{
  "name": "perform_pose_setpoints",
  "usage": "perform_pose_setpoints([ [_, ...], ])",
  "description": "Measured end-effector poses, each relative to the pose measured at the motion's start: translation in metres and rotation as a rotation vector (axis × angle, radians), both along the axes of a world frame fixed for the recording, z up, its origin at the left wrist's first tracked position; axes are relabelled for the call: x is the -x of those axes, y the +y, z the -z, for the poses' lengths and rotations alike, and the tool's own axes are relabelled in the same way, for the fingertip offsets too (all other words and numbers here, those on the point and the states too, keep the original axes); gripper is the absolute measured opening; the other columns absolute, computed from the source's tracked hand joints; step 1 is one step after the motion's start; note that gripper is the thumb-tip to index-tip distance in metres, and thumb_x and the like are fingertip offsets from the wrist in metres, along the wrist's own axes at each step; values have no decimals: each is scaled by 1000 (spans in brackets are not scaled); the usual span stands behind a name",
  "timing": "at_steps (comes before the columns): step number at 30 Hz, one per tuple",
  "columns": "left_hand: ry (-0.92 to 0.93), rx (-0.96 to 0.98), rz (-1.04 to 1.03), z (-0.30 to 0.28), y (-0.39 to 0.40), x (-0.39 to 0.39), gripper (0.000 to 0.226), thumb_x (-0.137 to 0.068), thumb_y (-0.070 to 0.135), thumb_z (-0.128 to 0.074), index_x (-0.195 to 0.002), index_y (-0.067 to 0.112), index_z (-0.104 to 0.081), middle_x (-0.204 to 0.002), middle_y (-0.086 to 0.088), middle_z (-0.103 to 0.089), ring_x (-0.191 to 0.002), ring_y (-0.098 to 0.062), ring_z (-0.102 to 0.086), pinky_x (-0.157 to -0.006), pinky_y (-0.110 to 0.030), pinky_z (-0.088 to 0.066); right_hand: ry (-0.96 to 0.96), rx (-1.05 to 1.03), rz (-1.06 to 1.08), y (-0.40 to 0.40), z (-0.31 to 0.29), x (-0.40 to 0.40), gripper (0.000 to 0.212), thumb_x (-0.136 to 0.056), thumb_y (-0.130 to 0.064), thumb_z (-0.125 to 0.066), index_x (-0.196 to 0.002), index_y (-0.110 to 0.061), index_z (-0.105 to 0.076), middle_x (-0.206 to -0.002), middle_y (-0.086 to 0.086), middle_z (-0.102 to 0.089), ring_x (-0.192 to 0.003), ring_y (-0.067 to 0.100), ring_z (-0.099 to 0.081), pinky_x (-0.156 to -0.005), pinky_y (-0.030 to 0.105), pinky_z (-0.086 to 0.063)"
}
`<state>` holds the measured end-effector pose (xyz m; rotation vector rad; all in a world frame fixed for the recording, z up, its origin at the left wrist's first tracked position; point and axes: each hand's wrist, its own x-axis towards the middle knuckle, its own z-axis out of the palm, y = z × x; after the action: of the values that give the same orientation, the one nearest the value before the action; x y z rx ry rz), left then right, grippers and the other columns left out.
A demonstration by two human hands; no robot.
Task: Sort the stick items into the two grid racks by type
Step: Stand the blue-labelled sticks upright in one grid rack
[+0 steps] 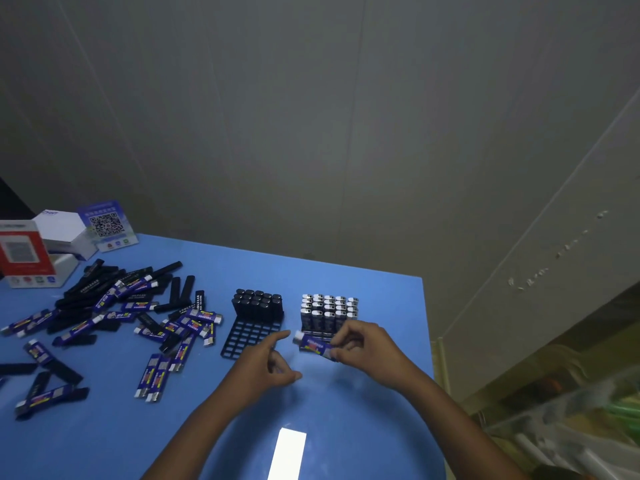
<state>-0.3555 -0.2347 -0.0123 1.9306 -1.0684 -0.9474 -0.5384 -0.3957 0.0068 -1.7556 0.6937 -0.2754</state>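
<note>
Blue is the table [104, 441] I look down on, and a bright strip of light reflects on its near part. My right hand [367, 348] pinches one blue stick [313, 346] between thumb and fingers; the stick lies almost level, its white end pointing left, just in front of the right rack [329, 311]. This rack is full of upright blue sticks with silver and white tops, standing in tight rows. My left hand [266, 365] holds nothing: the forefinger is stretched toward the blue stick, the other fingers are loosely bent, and the hand is over the near right corner of the left rack [251, 336]. The left rack is black; its far rows hold upright black sticks [258, 303], and its near cells are bare grid. On the left part of the table lies a loose pile [121, 313] of black and blue sticks, mixed and crossing each other, with some lying apart nearer to me. At the far left corner stand a white box [65, 233], a red and white card [20, 251] and a blue sign [107, 225] with a QR code. Behind the table is a grey wall [311, 116].
</note>
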Motion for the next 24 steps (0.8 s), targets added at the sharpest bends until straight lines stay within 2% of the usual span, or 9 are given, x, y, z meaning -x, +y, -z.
perform_pose_setpoints([
  [2,-12,-12,-12,1,4,-1,76,-74,27,-85,-138,27,-44,-75,7,-74,-77,-19,-66,-77,-22,-50,-30,-52,13,2,3,5,23,-79,-12,-81,-94,-19,-65,-84,8,-71,-78,31,-70,-75,36,-55],
  [4,-23,-13,-11,1,6,-1,76,-75,26,-85,-138,27,-44,-75,8,-74,-82,-26,-66,-79,-26,-50,-48,-44,-9,5,3,7,37,-79,-11,-78,-108,-27,-61,-90,9,-69,-82,37,-68,-78,39,-55],
  [8,-23,-16,-12,-2,8,-2,73,-75,27,-84,-136,30,-43,-76,8,-74,-85,-28,-66,-79,-26,-50,-48,-3,-50,13,-1,2,66,-84,-2,-71,-133,-40,-49,-89,2,-57,-65,13,-54,-67,24,-46],
  [10,-25,-12,-15,-4,9,-3,72,-75,27,-84,-135,31,-43,-76,8,-74,-86,-27,-66,-79,-27,-50,-47,19,-51,15,-3,-3,72,-86,0,-69,-138,-44,-45,-87,2,-55,-65,11,-50,-65,21,-45],
  [13,-26,-4,-13,-4,12,-7,71,-76,28,-84,-134,33,-43,-76,8,-74,-86,-27,-65,-81,-29,-51,-45,84,-64,17,-5,-9,67,-86,-4,-71,-134,-44,-47,-90,10,-59,-71,13,-57,-70,25,-51],
  [15,-25,-3,-8,-3,15,-11,71,-76,29,-83,-134,33,-43,-77,8,-74,-86,-26,-65,-81,-30,-51,-21,137,-38,18,-4,-15,59,-86,-6,-73,-127,-42,-51,-86,5,-60,-70,12,-60,-71,25,-52],
  [19,-14,-1,-12,0,18,-24,71,-75,27,-84,-135,29,-45,-75,9,-74,-83,-24,-66,-78,-24,-51,7,274,60,18,0,-27,25,-88,-16,-73,-97,-35,-60,-83,-3,-65,-74,13,-62,-73,31,-52],
  [21,-11,3,-5,1,18,-32,71,-76,26,-84,-136,27,-45,-75,9,-74,-80,-23,-66,-78,-26,-52,38,320,103,16,2,-33,17,-87,-20,-75,-88,-31,-62,-83,-7,-67,-75,7,-61,-71,27,-51],
  [24,9,9,6,1,18,-43,72,-77,25,-83,-138,27,-44,-76,8,-74,-75,-16,-66,-81,-26,-53,109,428,99,13,5,-44,14,-86,-21,-75,-86,-30,-64,-86,-9,-60,-80,4,-55,-67,14,-41],
])
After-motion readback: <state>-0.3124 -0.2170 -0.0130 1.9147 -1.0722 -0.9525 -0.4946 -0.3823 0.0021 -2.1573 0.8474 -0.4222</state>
